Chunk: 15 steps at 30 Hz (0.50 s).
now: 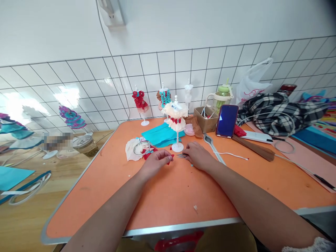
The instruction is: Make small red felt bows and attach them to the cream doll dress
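Observation:
My left hand (157,161) is closed in a pinch on a small piece of red crepe paper (171,160), just above the orange table. To its right, my right hand (198,155) rests low on the tabletop, fingers curled round small scissors (180,155) whose blades point left toward the red piece. Behind both hands stands a small white dress form (177,136) on a round base, dressed in ruffled cream paper with a red and teal waistband. Left of it lie cream paper scraps (130,150), a clear round ring (141,148) and more red paper. Folded turquoise paper (160,135) lies behind.
Other small dress forms, one red (140,101), stand at the wall. On the right are a cardboard box (206,120), grey tweezers-like tool (214,148), propped phone (227,120), green-lidded bottle (223,96), brown paper strip (253,148) and plaid cloth (280,113). A wooden table (68,168) adjoins left.

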Each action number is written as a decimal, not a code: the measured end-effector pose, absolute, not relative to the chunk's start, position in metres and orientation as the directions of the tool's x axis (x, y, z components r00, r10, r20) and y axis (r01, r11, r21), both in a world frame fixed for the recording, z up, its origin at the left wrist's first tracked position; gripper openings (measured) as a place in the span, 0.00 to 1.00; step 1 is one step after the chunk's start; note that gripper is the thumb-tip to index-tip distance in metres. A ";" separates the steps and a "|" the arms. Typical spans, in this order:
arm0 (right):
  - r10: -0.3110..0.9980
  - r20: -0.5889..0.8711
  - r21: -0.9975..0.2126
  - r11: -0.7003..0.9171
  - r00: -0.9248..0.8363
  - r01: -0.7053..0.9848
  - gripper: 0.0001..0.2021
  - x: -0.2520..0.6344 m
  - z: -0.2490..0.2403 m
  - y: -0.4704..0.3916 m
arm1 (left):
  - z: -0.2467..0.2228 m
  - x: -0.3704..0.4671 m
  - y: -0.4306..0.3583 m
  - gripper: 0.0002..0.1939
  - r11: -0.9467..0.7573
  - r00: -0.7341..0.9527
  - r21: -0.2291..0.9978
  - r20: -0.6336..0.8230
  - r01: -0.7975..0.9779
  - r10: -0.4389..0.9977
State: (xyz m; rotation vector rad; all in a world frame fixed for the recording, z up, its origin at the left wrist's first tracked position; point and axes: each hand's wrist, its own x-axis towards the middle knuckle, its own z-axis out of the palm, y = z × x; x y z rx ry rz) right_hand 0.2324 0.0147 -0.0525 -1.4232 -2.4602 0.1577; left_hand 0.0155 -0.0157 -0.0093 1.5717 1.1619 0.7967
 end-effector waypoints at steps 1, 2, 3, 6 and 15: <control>0.864 0.199 -0.282 0.502 -0.463 0.817 0.07 0.231 -0.052 0.013 | -0.010 0.015 -0.016 0.12 -0.067 0.324 0.953 -0.035 0.296 0.945; 0.865 0.191 -0.325 0.501 -0.464 0.802 0.06 0.230 -0.052 0.012 | -0.010 0.015 -0.015 0.12 -0.077 0.323 0.953 -0.024 0.294 0.946; 0.867 0.179 -0.359 0.497 -0.464 0.790 0.04 0.230 -0.051 0.011 | -0.010 0.014 -0.015 0.12 -0.084 0.323 0.953 -0.016 0.291 0.946; 0.891 0.163 -0.423 0.452 -0.424 0.786 0.02 0.228 -0.046 0.009 | -0.010 0.014 -0.014 0.13 -0.084 0.306 0.956 -0.006 0.281 0.952; 0.931 0.214 -0.752 0.350 -0.297 0.558 0.09 0.206 -0.014 -0.024 | -0.006 0.015 -0.017 0.13 -0.181 0.221 0.953 0.128 0.243 0.967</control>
